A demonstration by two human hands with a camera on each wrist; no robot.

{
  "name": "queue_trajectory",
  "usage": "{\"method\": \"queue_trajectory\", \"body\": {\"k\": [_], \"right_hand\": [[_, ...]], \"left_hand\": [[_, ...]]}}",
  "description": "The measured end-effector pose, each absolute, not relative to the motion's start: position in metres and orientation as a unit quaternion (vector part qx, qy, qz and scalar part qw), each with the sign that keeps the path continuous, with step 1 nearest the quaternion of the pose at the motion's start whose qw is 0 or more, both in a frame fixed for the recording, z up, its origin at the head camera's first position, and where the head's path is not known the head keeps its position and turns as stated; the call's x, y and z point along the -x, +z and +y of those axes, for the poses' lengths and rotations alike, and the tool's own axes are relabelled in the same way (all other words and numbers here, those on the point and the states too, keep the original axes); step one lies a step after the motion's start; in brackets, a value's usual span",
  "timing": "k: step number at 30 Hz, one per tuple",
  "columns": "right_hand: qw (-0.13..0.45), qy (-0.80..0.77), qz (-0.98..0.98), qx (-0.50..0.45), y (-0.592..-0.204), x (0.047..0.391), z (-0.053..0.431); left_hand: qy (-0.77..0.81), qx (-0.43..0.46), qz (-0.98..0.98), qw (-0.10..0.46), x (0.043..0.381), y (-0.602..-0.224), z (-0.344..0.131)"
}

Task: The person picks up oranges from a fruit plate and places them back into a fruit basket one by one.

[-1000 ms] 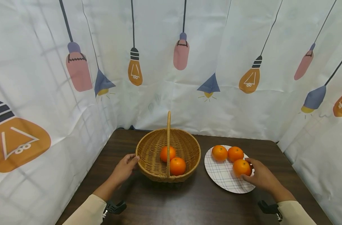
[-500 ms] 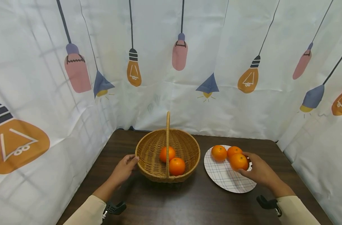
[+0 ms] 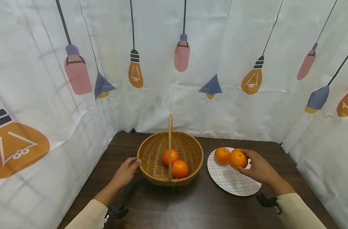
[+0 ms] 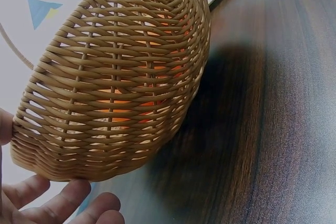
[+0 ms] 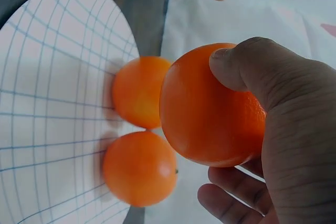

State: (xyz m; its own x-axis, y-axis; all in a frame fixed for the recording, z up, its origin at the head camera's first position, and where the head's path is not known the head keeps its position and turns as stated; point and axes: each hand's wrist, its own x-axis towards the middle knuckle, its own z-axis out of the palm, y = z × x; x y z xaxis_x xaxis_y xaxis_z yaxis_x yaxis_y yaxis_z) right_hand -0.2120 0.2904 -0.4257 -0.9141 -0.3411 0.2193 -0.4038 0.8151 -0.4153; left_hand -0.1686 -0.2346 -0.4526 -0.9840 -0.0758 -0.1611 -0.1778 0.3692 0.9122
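Note:
My right hand (image 3: 258, 167) grips an orange (image 5: 210, 108) between thumb and fingers, above the plate. In the head view this fruit overlaps another orange behind it. Two oranges lie on the round white plate (image 3: 234, 184) with blue grid lines; the right wrist view shows one orange (image 5: 139, 169) beside the other orange (image 5: 137, 93). My left hand (image 3: 126, 171) holds the left rim of the wicker basket (image 3: 152, 149), thumb on one side and fingers on the other. Inside the basket, two oranges (image 3: 179, 169) sit close together, the farther partly hidden by the arched handle (image 3: 170, 140).
The dark wooden table (image 3: 197, 206) carries both basket and plate, with a gap between them. A white curtain (image 3: 174, 101) printed with lamps hangs along the table's back and both sides. The basket handle rises well above its rim.
My right hand has moved leftward and slightly away with its orange, raising it off the plate until it covers the orange behind. My left hand keeps its hold on the basket rim.

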Motion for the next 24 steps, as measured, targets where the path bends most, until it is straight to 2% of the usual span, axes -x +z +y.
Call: {"method": "queue_trajectory", "body": {"k": [24], "right_hand": [[0.061, 0.260, -0.943, -0.200, -0.408, 0.217, 0.261]], "left_hand": [[0.555, 0.074, 0.827, 0.043, 0.169, -0.454, -0.236]]}}
